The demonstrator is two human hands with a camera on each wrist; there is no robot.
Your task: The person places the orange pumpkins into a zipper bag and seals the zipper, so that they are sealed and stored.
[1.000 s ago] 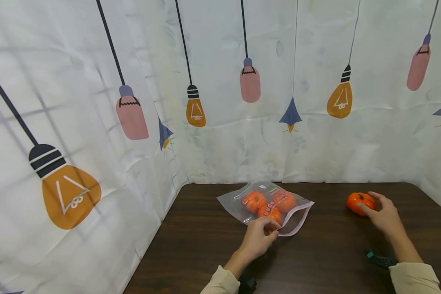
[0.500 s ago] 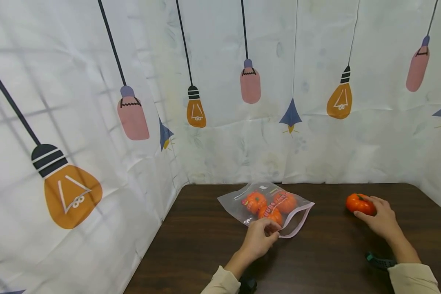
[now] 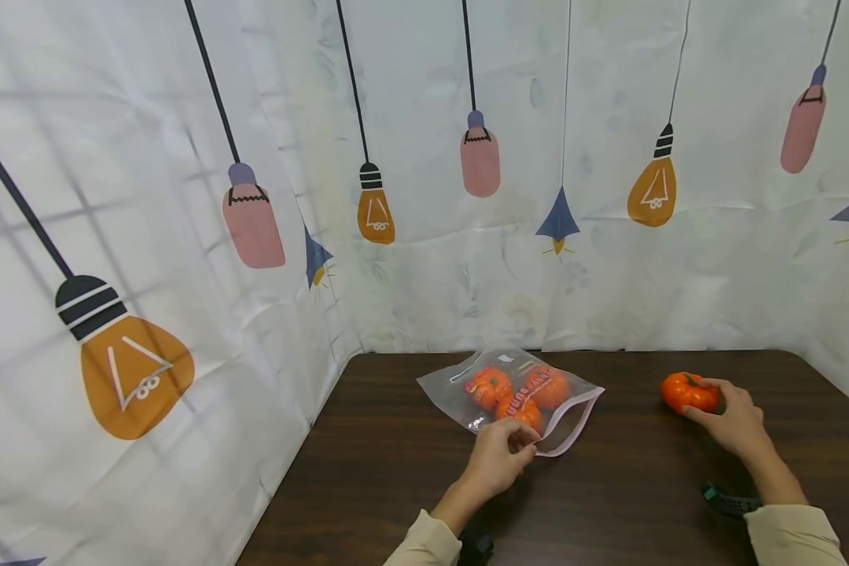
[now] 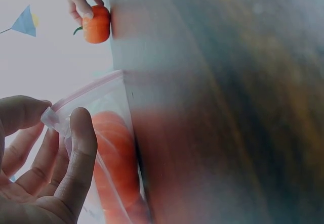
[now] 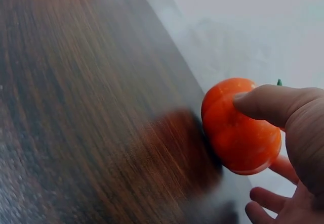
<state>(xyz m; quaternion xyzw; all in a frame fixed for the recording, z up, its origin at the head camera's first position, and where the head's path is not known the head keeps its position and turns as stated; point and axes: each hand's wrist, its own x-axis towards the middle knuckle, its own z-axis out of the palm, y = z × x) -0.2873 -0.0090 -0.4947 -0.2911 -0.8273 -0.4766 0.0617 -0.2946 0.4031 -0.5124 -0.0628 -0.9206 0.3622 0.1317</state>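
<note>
A clear zip bag [image 3: 460, 385] with a pink-edged mouth lies on the table, holding several orange pumpkins [image 3: 490, 387]. My left hand [image 3: 497, 460] pinches the edge of the bag's mouth between thumb and fingers, and the mouth gapes toward the right. In the left wrist view the thumb [image 4: 81, 148] presses on the crumpled plastic. To the right, my right hand [image 3: 736, 424] holds a small ribbed orange pumpkin [image 3: 685, 393] with a green stem. Its thumb [image 5: 268, 102] lies across one side, with fingers around the other; the pumpkin sits close over the tabletop.
The dark wood table [image 3: 608, 503] meets a pale curtain [image 3: 424, 299] printed with hanging lamps at the back and left. A black strap with a green end [image 3: 725, 501] shows by the right wrist. A dark device [image 3: 475, 548] is at the left wrist.
My right hand has shifted slightly left with the pumpkin, and its thumb has dropped from the pumpkin's front to its lower right. The left hand and bag look the same.
</note>
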